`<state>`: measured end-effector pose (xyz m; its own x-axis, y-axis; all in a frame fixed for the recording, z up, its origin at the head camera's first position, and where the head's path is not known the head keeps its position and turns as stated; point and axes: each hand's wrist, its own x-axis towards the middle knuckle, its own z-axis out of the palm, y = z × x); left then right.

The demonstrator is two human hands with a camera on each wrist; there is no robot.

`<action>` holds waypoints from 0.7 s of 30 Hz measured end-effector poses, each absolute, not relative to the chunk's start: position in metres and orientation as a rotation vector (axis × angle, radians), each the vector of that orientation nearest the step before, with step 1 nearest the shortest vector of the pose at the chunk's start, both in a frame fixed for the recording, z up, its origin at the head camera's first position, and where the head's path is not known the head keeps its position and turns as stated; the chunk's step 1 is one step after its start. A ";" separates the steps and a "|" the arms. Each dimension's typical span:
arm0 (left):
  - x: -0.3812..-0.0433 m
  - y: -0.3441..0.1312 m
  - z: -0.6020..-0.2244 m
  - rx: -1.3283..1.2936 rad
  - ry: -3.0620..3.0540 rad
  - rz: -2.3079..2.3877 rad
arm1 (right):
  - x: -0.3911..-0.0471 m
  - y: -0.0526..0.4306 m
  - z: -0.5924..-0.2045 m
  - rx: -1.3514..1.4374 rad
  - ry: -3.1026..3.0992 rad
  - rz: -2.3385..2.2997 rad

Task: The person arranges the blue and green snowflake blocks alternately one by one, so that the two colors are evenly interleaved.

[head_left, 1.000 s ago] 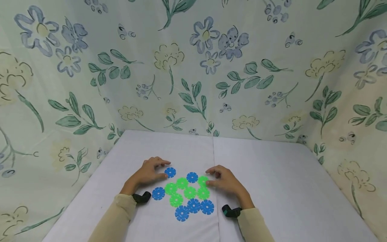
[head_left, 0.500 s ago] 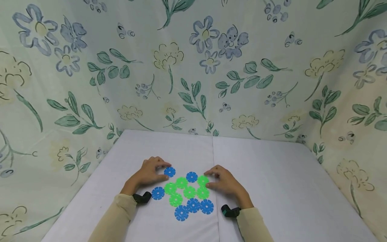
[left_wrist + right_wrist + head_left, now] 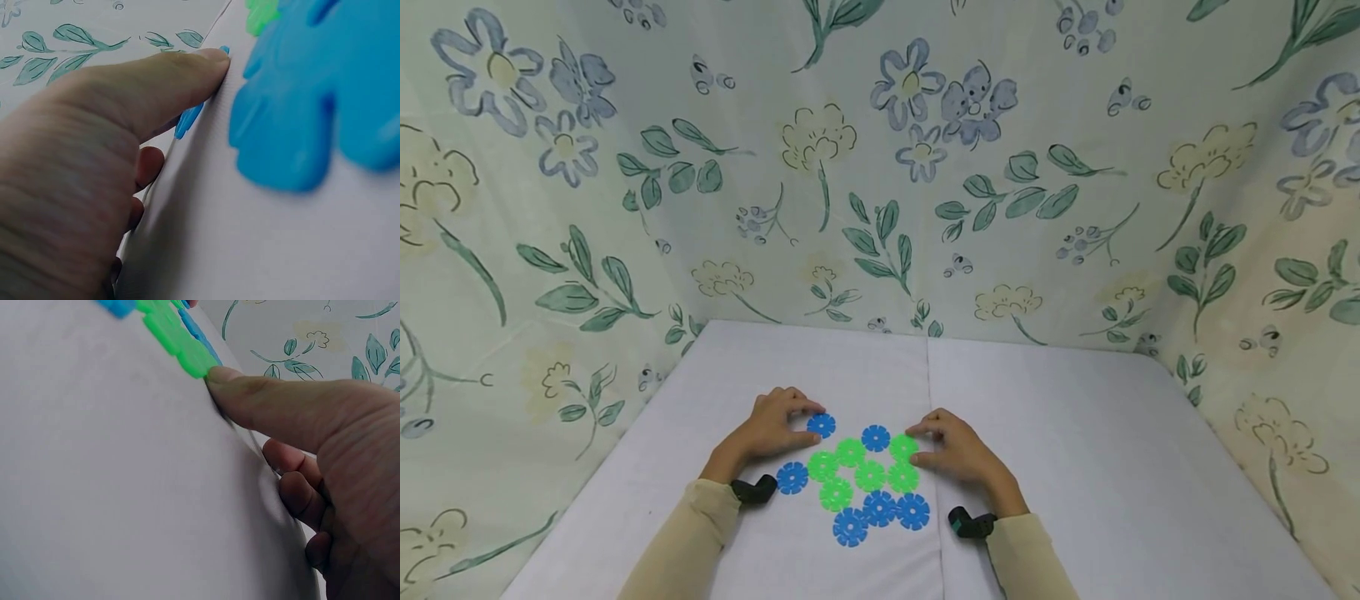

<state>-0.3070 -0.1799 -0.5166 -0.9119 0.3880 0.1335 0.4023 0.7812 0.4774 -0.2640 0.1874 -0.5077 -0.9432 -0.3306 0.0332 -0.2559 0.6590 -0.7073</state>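
Note:
In the head view my left hand pinches a blue snowflake disc lying on the white cloth, index finger at its far edge and thumb at its near edge. The left wrist view shows the thumb over a sliver of blue. My right hand grips the right side of a green snowflake disc between thumb and index finger. In the right wrist view its thumb meets a green edge; that index finger is hidden there. Between the hands lies another blue disc.
More green discs cluster in the middle, some edges touching or overlapping. Nearer me lie blue discs in a short row, and one blue disc sits by the left wrist. Floral curtains border the white table.
The left index finger has come down onto the blue disc's far edge. My right thumb and index finger have closed in on the green disc. The other discs have stayed put.

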 end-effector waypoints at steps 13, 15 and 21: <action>-0.308 -0.177 -0.514 -0.618 -2.955 -0.915 | -0.263 0.186 -0.504 -0.528 2.775 -1.129; -0.308 -0.176 -0.513 -0.619 -2.949 -0.941 | -0.263 0.186 -0.503 -0.531 2.783 -1.128; -0.305 -0.178 -0.513 -0.621 -2.936 -1.061 | -0.263 0.186 -0.506 -0.521 2.772 -1.140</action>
